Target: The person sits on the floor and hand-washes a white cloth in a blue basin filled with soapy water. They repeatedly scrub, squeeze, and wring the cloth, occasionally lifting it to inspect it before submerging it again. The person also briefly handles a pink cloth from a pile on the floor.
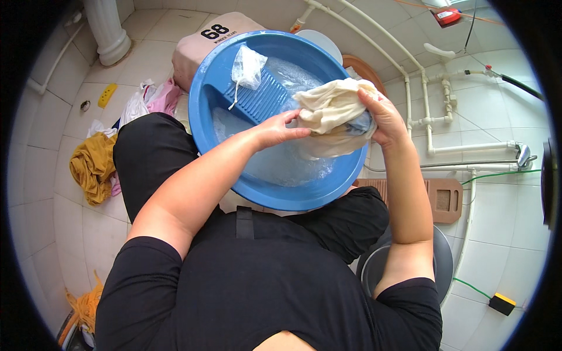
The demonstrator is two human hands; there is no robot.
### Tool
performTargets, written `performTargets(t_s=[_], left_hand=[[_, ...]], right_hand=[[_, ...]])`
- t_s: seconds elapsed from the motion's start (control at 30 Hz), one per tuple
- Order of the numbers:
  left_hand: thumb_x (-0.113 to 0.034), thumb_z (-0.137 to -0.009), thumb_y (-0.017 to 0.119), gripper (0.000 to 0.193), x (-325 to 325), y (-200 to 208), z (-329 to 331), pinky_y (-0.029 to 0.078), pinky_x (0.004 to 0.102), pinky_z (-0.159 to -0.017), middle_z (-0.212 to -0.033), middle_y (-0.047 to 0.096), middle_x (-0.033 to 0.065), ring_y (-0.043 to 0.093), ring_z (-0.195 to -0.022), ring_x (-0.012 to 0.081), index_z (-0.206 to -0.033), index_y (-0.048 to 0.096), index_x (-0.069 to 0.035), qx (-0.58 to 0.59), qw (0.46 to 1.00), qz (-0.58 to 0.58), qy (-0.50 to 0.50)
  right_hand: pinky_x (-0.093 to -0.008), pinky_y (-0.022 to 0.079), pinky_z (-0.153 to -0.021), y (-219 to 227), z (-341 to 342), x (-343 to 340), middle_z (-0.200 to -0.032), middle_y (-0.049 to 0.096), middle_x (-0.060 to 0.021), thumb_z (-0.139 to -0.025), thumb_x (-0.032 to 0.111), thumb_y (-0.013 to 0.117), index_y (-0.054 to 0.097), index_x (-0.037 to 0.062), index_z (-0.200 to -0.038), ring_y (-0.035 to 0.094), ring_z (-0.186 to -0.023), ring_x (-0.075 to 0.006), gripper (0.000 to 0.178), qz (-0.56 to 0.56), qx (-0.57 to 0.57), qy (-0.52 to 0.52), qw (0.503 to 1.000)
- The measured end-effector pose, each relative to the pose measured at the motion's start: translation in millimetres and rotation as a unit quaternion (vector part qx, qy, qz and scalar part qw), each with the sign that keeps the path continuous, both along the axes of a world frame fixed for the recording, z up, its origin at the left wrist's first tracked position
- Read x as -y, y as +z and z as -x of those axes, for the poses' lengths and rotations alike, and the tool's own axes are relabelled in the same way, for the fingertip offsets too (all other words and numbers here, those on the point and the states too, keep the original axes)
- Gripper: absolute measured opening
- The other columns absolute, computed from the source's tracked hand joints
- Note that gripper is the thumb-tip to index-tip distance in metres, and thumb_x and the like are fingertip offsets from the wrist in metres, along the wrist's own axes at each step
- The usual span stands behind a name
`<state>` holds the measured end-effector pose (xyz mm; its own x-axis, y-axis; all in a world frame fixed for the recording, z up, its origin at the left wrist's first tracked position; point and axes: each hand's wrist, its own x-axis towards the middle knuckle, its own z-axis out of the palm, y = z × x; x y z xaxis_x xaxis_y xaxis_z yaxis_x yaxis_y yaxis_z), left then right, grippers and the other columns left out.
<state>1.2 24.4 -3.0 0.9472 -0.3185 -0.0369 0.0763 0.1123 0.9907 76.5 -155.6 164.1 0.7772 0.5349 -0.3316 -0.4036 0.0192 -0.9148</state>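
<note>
The right hand (380, 116) clasps crumpled cream cloth (329, 106), perhaps cotton; the left hand (276, 131) pinches its edge. Below sits a round plastic basin (295, 200).

We see cream cloth (331, 105) against a blue basin (200, 111).
Within the cream we spot a pale blue patch (361, 124); the washboard (264, 104) by the basin's upper-left rim is the same blue, lined with parallel ridges, under a translucent white bag (249, 65). Toward the left edge of the floor (99, 225) — pale tiles, gridded by thin joints — we find a mustard cloth (93, 167), a yellow block (108, 95) and a pink garment (167, 96). The shirt (269, 263) and trousers (155, 155) are plain black.
</note>
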Motion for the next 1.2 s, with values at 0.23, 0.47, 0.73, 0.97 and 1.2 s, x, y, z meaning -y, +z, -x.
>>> performTargets(t_s=[0.23, 0.47, 0.73, 0.97, 1.2], left_hand=[[-0.023, -0.077, 0.065, 0.041, -3.8, 10.2, 10.8, 0.042, 0.0291, -0.084, -0.105, 0.059, 0.0058, 0.056, -0.096, 0.0167, -0.112, 0.054, -0.004, -0.065, 0.982, 0.133, 0.118], [-0.035, -0.084, 0.050, 0.042, -23.7, 7.7, 3.6, 0.046, 0.0330, -0.079, -0.097, 0.062, 0.0126, 0.060, -0.087, 0.0219, -0.106, 0.057, 0.000, -0.068, 0.979, 0.041, 0.186], [-0.041, -0.074, 0.057, 0.053, -27.4, 49.1, 19.1, 0.046, 0.0380, -0.080, -0.111, 0.056, 0.0183, 0.056, -0.100, 0.0308, -0.110, 0.056, -0.002, -0.086, 0.798, -0.596, 0.005], [-0.037, -0.069, 0.069, 0.077, 3.6, 21.5, 13.0, 0.018, 0.0471, -0.106, -0.142, 0.020, 0.0201, 0.018, -0.132, 0.0359, -0.134, 0.033, -0.016, 0.136, 0.762, -0.631, -0.060], [-0.044, -0.064, 0.071, 0.098, 23.4, -7.8, -21.0, 0.006, 0.0538, -0.106, -0.147, -0.001, 0.0173, 0.001, -0.135, 0.0349, -0.141, 0.016, -0.016, 0.144, 0.656, -0.724, -0.158]], right_hand=[[-0.0307, 0.050, -0.076, -11.9, -5.2, 9.7, -0.095, 0.062, -0.0105, -0.079, 0.015, 0.066, 0.057, -0.0023, -0.101, 0.061, -0.084, -0.0190, 0.030, 0.029, 0.019, -0.044, 0.998], [-0.0270, 0.047, -0.070, -38.2, -50.7, 52.6, -0.089, 0.061, -0.0081, -0.081, 0.016, 0.063, 0.055, -0.0015, -0.098, 0.059, -0.078, -0.0148, 0.026, 0.076, 0.263, -0.225, 0.935], [-0.0276, 0.043, -0.083, -107.6, -52.9, 58.6, -0.107, 0.057, -0.0084, -0.082, 0.014, 0.059, 0.046, 0.0064, -0.121, 0.055, -0.095, -0.0168, 0.041, 0.250, 0.346, -0.123, 0.896], [-0.0466, 0.034, -0.098, -161.1, -19.1, 50.2, -0.143, 0.019, -0.0161, -0.073, 0.033, 0.066, 0.033, 0.0231, -0.134, 0.026, -0.127, -0.0396, 0.070, 0.607, 0.460, 0.214, 0.612], [-0.0430, 0.029, -0.102, -208.5, -40.3, 32.3, -0.146, 0.007, -0.0177, -0.074, 0.036, 0.065, 0.014, 0.0186, -0.141, 0.018, -0.131, -0.0394, 0.086, 0.690, 0.347, 0.279, 0.571]])
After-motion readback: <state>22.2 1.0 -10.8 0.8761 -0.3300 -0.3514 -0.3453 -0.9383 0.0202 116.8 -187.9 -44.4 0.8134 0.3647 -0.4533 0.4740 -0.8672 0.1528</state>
